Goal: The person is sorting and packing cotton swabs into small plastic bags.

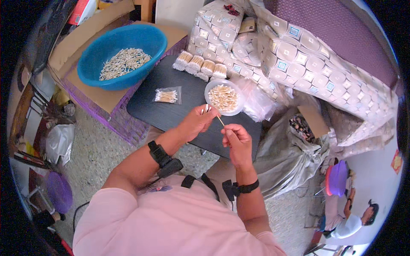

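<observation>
My left hand [197, 123] is closed around several cotton swabs, whose white tips stick up past the fingers. One wooden-stick cotton swab [220, 120] spans the gap between both hands. Its lower end is pinched by the thumb and fingers of my right hand [237, 143]. Just beyond the hands, a white round bowl [239, 110] holds many loose swabs. On the dark table [153, 112], to the left, lies a clear bag of swabs [167, 95]. Several packed bundles of swabs [200, 65] are lined up at the table's far edge.
A large blue basin [96, 83] with a heap of swabs stands on cardboard [92, 97] at far left. Clear empty bags [259, 102] lie right of the bowl. A patterned-cloth sofa [294, 49] borders the back. Another person [348, 226] sits at far right.
</observation>
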Demonstrator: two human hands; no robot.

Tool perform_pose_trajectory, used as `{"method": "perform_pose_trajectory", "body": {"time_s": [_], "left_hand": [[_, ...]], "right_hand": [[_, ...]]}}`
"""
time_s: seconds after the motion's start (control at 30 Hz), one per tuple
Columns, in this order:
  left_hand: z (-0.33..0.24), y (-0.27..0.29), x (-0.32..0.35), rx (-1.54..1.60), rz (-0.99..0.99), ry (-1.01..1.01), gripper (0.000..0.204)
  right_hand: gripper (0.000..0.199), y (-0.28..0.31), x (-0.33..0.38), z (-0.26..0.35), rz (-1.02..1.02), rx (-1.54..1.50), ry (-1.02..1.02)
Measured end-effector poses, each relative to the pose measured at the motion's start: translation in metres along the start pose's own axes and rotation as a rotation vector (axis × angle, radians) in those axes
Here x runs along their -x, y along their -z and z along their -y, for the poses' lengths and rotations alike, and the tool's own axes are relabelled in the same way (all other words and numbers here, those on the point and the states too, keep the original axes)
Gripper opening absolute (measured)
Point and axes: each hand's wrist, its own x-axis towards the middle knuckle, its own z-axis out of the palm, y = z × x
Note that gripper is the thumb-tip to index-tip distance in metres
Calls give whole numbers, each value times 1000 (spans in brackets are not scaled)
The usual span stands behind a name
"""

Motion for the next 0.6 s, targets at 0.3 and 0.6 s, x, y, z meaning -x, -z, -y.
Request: {"method": "perform_pose_trajectory", "body": {"time_s": [0.3, 0.6], "left_hand": [[-15, -28, 33, -291, -52, 3, 24], [-2, -39, 44, -289, 232, 37, 30]], "right_hand": [[13, -2, 10, 22, -67, 24, 165], [8, -1, 16, 24, -73, -33, 221]]}}
